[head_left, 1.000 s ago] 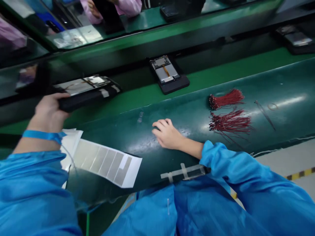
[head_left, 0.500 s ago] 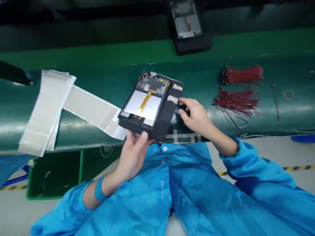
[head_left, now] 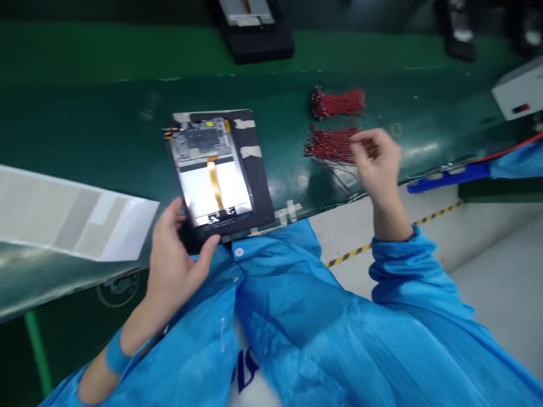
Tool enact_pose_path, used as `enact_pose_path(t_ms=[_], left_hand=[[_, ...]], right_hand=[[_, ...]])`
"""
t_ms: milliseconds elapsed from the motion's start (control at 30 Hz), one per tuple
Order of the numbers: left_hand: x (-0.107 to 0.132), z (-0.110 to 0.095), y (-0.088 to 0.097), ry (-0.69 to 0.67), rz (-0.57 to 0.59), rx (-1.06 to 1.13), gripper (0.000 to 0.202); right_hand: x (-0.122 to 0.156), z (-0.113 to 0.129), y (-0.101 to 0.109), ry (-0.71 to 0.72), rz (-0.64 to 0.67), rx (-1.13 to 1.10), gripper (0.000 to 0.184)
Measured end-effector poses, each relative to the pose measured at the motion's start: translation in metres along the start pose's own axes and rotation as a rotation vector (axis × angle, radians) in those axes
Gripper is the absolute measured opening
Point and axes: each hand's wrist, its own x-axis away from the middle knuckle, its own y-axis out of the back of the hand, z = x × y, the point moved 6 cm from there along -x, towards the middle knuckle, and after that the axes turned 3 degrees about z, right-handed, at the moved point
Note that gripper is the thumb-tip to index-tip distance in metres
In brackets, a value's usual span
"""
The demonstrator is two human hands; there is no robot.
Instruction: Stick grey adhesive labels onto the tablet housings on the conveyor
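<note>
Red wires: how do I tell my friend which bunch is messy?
On the dark green table, right of the black-edged tablet, lie two red wire bunches. The messy one is lower, beside the right hand, its loose ends splaying out, unlike the tight bunch above.

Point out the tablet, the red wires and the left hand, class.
tablet (head_left: 214, 181): head view, on its orange flex cable.
red wires (head_left: 337, 103): head view, on the upper bundle.
left hand (head_left: 172, 271): head view, on the back of the hand.

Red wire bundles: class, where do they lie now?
In the head view, the red wire bundles lie on the green belt, right of the opened tablet, beside the right hand.
</note>
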Motion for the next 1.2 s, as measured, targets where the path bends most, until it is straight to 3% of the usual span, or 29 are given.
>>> enact_pose_path(t_ms=[100,233,367,433,567,700,900,967,1100,1200], left_hand=[[-0.002,-0.009,0.0,-0.04,-0.023,0.017,0.098],[-0.008,-0.024,0.013,-0.018,-0.071,0.004,0.085],[-0.015,-0.039,0.012,-0.166,-0.081,-0.093,0.094],[-0.017,-0.046,0.01,-0.195,-0.084,-0.13,0.079],[-0.019,-0.063,0.007,-0.181,-0.107,-0.134,0.033],[-0.029,-0.075,-0.003,-0.195,-0.072,-0.048,0.014],[-0.041,-0.083,-0.017,-0.196,0.039,0.055,0.01],[-0.041,-0.083,-0.016,-0.176,0.045,0.054,0.011],[-0.04,-0.084,-0.014,-0.18,0.037,0.057,0.01],[-0.041,-0.086,-0.018,-0.184,0.076,0.058,0.01]], right_hand=[[0.014,0.0,-0.025,0.086,0.243,0.121,0.014],[0.016,0.008,-0.057,0.069,0.266,0.223,0.011],[0.005,0.011,-0.08,0.007,0.326,0.3,0.011],[0.002,0.012,-0.086,0.028,0.383,0.312,0.015],[0.005,0.027,-0.088,0.219,0.511,0.151,0.021],[0.005,0.04,-0.091,0.24,0.535,0.115,0.022],[-0.005,0.046,-0.088,0.109,0.528,0.422,0.02],[-0.008,0.047,-0.081,0.088,0.592,0.43,0.014],[-0.015,0.057,-0.062,0.063,0.617,0.257,0.01],[-0.008,0.084,-0.066,0.139,0.753,-0.119,0.009]])
